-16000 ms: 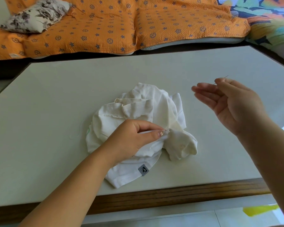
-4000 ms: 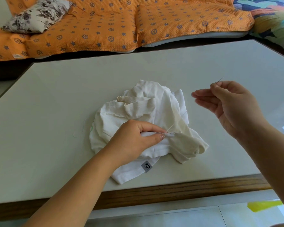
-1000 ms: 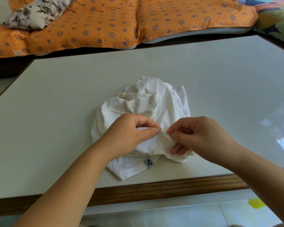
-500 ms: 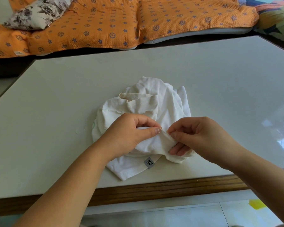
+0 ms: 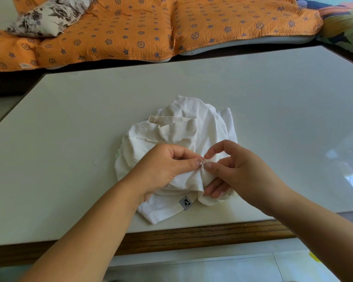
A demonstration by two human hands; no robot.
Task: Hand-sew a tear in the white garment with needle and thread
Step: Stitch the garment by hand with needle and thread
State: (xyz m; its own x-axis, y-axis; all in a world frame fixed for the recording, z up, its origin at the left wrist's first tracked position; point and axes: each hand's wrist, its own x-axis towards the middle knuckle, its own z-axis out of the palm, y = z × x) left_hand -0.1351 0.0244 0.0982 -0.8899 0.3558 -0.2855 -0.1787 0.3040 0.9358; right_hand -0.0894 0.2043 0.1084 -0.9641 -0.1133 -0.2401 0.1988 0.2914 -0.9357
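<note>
A pale, glossy off-white surface (image 5: 253, 102) with a brown wooden front edge fills most of the view, and window glare shows on its right side. Behind it lies an orange quilted cover (image 5: 151, 27) printed with blue stars and wheels. A grey-and-white floral cushion (image 5: 49, 15) rests on the cover at far left. Pale floor tiles (image 5: 192, 267) show below the edge.

The crumpled white garment (image 5: 192, 127) sits near the front edge, with a small grey woven label (image 5: 185, 202) at its hem. A loose pale thread (image 5: 105, 157) curls on the surface just left of it.

The left hand (image 5: 163, 169) keeps a narrow grip, pinching a gathered fold. The right hand (image 5: 238, 169) holds the same fold, thumb on top and lower fingers beneath. Its forefinger arches to the thin metal needle (image 5: 200, 159) between the fingertips. Whether that finger holds the needle cannot be told. Both hands hide the tear.
</note>
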